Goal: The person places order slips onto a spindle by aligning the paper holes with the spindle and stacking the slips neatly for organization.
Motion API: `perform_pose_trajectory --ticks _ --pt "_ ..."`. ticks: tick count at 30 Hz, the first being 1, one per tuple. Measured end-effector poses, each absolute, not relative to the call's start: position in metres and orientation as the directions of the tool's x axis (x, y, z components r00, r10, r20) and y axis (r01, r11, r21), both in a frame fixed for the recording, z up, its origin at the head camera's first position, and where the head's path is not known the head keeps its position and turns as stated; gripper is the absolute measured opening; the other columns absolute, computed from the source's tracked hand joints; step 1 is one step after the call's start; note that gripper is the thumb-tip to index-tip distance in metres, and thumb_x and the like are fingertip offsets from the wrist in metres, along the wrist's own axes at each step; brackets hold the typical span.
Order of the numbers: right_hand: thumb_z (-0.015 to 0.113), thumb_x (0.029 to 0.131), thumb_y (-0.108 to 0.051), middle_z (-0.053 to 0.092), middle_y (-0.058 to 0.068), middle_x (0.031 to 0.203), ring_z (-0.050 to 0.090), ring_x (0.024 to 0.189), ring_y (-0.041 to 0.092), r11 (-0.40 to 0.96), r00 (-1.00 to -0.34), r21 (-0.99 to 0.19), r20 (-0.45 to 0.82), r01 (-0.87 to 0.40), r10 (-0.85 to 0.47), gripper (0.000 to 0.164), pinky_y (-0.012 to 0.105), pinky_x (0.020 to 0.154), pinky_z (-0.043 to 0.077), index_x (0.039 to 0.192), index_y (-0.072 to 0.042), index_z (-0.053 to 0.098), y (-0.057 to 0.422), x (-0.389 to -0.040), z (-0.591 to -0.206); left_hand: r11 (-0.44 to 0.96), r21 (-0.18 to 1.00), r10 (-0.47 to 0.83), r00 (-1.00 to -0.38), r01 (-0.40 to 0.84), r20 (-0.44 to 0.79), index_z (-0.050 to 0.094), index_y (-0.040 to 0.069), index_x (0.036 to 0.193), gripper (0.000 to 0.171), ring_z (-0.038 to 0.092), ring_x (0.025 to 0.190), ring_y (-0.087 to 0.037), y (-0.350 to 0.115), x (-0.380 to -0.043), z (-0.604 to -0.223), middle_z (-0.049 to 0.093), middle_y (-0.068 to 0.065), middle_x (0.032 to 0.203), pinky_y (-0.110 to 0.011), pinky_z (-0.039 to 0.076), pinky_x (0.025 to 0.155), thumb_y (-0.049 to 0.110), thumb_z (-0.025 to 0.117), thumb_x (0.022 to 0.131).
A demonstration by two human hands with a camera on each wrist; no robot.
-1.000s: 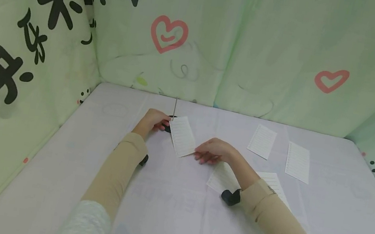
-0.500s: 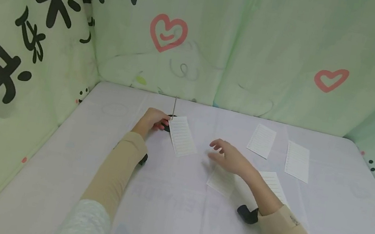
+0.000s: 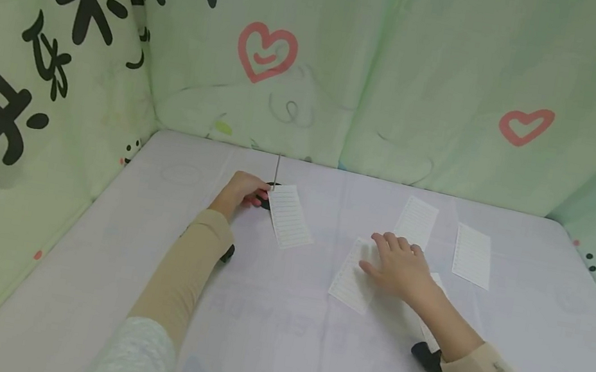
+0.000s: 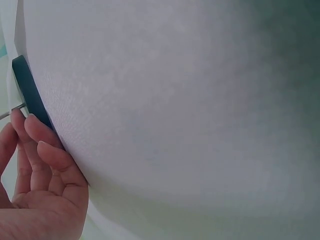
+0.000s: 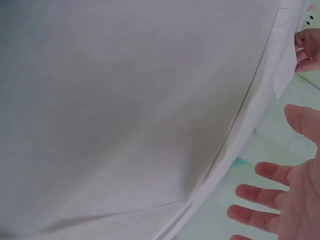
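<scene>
In the head view, my left hand [image 3: 243,190] pinches the upper left corner of a small lined paper sheet [image 3: 290,220], right by a thin upright metal rod. That rod [image 3: 277,170] rises from a round black base [image 4: 31,92], partly hidden by the hand and paper. Whether the rod pierces the sheet I cannot tell. My right hand [image 3: 402,269] is above the sheets to the right, fingers spread and holding nothing. Beneath or beside it are a lined sheet [image 3: 353,280], another behind its fingertips [image 3: 417,220], and one mostly covered by the forearm [image 3: 437,278].
Farther right, one more lined sheet [image 3: 473,256] lies flat on the white-covered table [image 3: 251,335]. Green printed curtains [image 3: 439,72] enclose the back and sides. Black wrist cameras [image 3: 425,357] hang below both sleeves.
My right hand has let go of the sheet's lower right corner and moved right, its fingers spreading over the other sheets. The left hand stays by the rod with the sheet.
</scene>
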State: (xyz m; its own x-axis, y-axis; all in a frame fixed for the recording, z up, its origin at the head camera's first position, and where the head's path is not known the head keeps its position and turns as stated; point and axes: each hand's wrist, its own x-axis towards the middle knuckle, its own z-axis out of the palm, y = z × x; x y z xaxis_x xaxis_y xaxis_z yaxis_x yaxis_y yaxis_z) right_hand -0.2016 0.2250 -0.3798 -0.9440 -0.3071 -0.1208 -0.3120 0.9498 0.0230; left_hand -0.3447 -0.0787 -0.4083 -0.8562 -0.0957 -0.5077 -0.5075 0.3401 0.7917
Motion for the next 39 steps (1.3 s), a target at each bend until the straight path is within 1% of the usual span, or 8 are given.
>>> perform_pose_trajectory --ticks 6,14,19,30,39 --pt "0.047 0.093 -0.04 0.041 0.024 0.129 0.038 0.117 0.043 0.953 -0.948 0.076 -0.149 -0.295 -0.281 0.058 0.058 0.093 0.029 0.133 0.001 0.037 0.237 -0.203 -0.383 0.344 0.789 -0.099 -0.856 -0.508 -0.508 0.061 0.003 0.111 0.028 0.05 0.04 -0.006 -0.078 -0.345 -0.407 0.056 0.006 0.055 -0.019 0.035 0.041 0.017 0.062 0.087" --pt "0.044 0.094 -0.034 0.042 0.025 0.123 0.038 0.114 0.043 0.96 -0.954 0.085 -0.164 -0.266 -0.25 0.051 0.06 0.093 0.026 0.128 0.005 0.039 0.239 -0.204 -0.387 0.351 0.787 -0.097 -0.856 -0.507 -0.508 0.061 0.003 0.111 0.028 0.05 0.041 -0.006 -0.079 -0.344 -0.407 0.056 0.006 0.056 -0.019 0.035 0.042 0.018 0.061 0.087" --pt "0.044 0.095 -0.031 0.042 0.026 0.122 0.038 0.114 0.043 0.962 -0.956 0.104 -0.179 -0.252 -0.231 0.051 0.059 0.093 0.027 0.127 0.008 0.038 0.238 -0.205 -0.39 0.346 0.789 -0.095 -0.856 -0.508 -0.509 0.061 0.003 0.112 0.029 0.05 0.04 -0.005 -0.079 -0.344 -0.407 0.056 0.007 0.055 -0.019 0.035 0.042 0.018 0.061 0.087" --pt "0.046 0.093 -0.028 0.043 0.027 0.118 0.04 0.112 0.043 0.963 -0.958 0.087 -0.161 -0.255 -0.239 0.05 0.058 0.092 0.03 0.123 0.011 0.038 0.236 -0.205 -0.39 0.336 0.79 -0.106 -0.854 -0.513 -0.51 0.061 0.003 0.111 0.028 0.05 0.039 -0.006 -0.079 -0.343 -0.404 0.056 0.006 0.055 -0.019 0.035 0.041 0.017 0.061 0.087" --pt "0.048 0.093 -0.027 0.043 0.028 0.114 0.04 0.109 0.044 0.972 -0.963 0.04 -0.151 -0.232 -0.224 0.051 0.058 0.091 0.03 0.122 0.013 0.036 0.237 -0.205 -0.391 0.349 0.782 -0.106 -0.85 -0.517 -0.515 0.061 0.002 0.111 0.028 0.05 0.04 -0.006 -0.078 -0.342 -0.404 0.056 0.005 0.057 -0.019 0.035 0.042 0.017 0.061 0.087"
